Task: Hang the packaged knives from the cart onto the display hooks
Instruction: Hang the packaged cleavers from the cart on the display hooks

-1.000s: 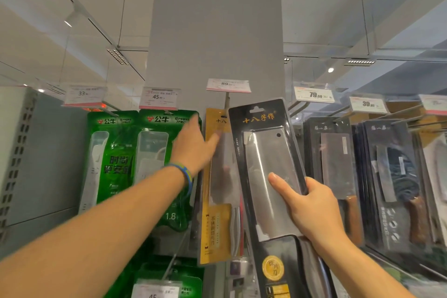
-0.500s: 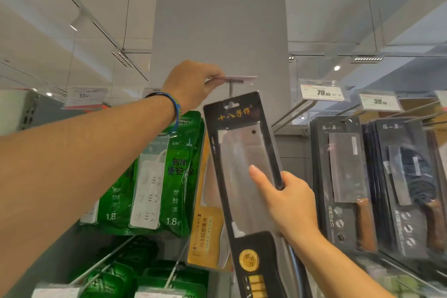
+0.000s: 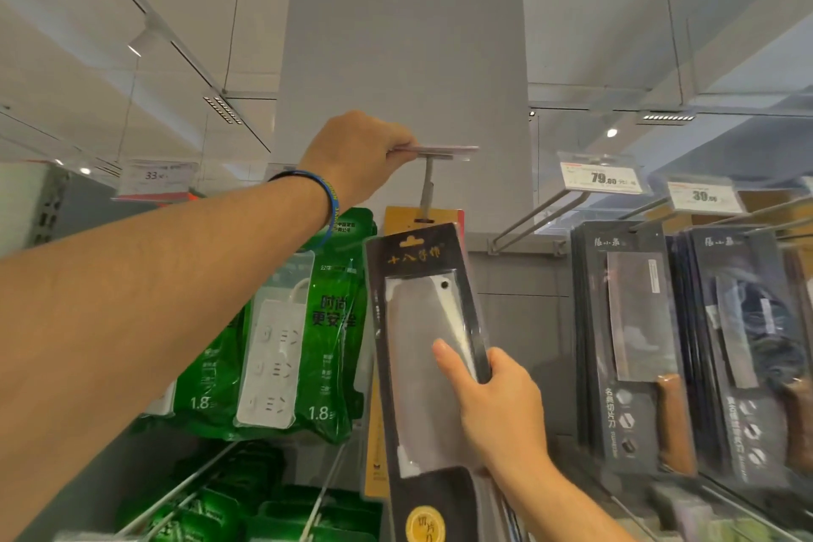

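Note:
My right hand [image 3: 497, 405] grips a black packaged cleaver [image 3: 422, 348] by its right edge, thumb across the clear window, and holds it upright. The pack's hang hole sits just below the tip of a display hook [image 3: 427, 189]. My left hand [image 3: 356, 158] pinches that hook's price tag holder [image 3: 444, 151] and holds it flipped up flat. A yellow packaged knife [image 3: 402, 216] hangs on the hook behind the black pack and is mostly hidden by it.
Green power-strip packs [image 3: 290, 343] hang to the left. Black packaged cleavers [image 3: 633, 348] hang on hooks to the right under price tags [image 3: 600, 178]. An empty hook [image 3: 536, 218] juts out between. A grey pillar [image 3: 404, 35] rises behind.
My left hand rose from the yellow pack to the price tag holder and flipped it up. My right hand brought the black pack left, up to the hook tip.

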A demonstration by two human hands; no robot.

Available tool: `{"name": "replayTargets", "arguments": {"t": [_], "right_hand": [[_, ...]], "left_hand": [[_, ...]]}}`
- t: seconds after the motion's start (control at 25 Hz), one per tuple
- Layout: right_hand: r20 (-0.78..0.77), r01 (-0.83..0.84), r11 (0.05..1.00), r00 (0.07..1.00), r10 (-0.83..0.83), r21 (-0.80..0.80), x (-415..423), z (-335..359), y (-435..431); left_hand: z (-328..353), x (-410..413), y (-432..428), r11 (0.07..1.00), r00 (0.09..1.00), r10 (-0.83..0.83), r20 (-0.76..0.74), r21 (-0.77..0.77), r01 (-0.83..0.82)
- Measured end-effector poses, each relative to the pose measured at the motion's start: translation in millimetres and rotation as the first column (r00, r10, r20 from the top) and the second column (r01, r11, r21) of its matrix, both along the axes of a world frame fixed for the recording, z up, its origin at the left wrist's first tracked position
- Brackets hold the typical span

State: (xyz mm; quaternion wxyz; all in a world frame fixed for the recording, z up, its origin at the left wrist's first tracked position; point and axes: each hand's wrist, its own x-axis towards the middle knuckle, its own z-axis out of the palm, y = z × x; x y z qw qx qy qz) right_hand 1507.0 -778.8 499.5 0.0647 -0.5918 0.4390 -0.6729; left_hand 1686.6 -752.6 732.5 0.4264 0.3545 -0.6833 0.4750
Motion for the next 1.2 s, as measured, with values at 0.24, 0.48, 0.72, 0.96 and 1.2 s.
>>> {"name": "replayTargets", "arguments": {"t": [0.24, 0.48, 0.72, 0.96, 1.2], "right_hand": [[0.016, 0.000, 0.990, 1.000, 0.002, -0.144, 2.0, 24.1, 9.2], [-0.034, 0.023, 1.000, 0.999, -0.024, -0.016, 7.6, 2.7, 0.9], [0.007, 0.052, 0.998, 0.999, -0.052, -0.032, 3.3, -12.2, -2.9], [0.051, -0.006, 0.993, 0.999, 0.012, -0.120, 1.4, 25.8, 0.9], [0.020, 0.033, 0.999, 0.999, -0.034, 0.024, 6.4, -11.3, -6.1]], "left_hand": [[-2.0, 3.1, -1.6, 1.000, 1.000, -0.021, -0.016, -0.008, 0.021], [-6.2, -3.5, -5.0, 0.999, 0.993, -0.051, -0.107, 0.013, 0.052], [-11.1, -2.3, -6.3, 0.997, 0.992, -0.077, -0.105, -0.028, 0.074], [-12.9, -4.3, -5.9, 0.997, 0.987, -0.072, -0.144, 0.002, 0.073], [-12.8, -8.9, -3.3, 0.995, 0.979, -0.081, -0.184, 0.038, 0.090]]}}
